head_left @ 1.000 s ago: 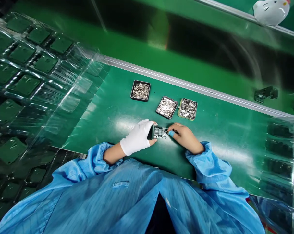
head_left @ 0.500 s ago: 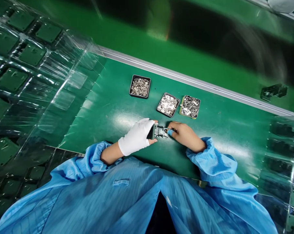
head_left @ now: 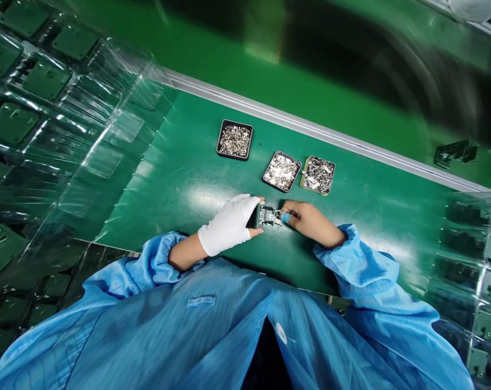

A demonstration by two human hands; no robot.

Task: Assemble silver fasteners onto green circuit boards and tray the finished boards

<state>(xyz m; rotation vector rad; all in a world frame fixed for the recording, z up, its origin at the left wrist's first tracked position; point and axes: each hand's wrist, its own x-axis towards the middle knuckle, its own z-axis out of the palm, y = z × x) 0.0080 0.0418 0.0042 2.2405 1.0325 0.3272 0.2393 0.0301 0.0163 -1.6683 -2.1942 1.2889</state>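
Observation:
In a white glove with bare fingertips, my left hand [head_left: 231, 225] grips a small dark green device housing [head_left: 267, 215] by its sides, over the green tabletop. Grey inner parts of the housing face right. My right hand [head_left: 310, 221], bare with a blue wrap on one finger, is closed in a pinch at the housing's right end. Whatever sits between those fingertips is too small to make out. Just beyond the hands are a black tray [head_left: 282, 171] of shiny metal pieces and another tray [head_left: 317, 175] of metal parts.
Farther back stands a third black tray [head_left: 234, 140] of small metal parts. A metal rail [head_left: 310, 127] runs along the table's far edge. Clear plastic trays with green housings [head_left: 46, 79] are at the left, and similar trays [head_left: 489, 281] at the right. Dark parts [head_left: 456, 153] lie beyond the rail.
Both hands stay at the housing, in nearly the same pose. The view has shifted slightly; no object has visibly been taken up or let go.

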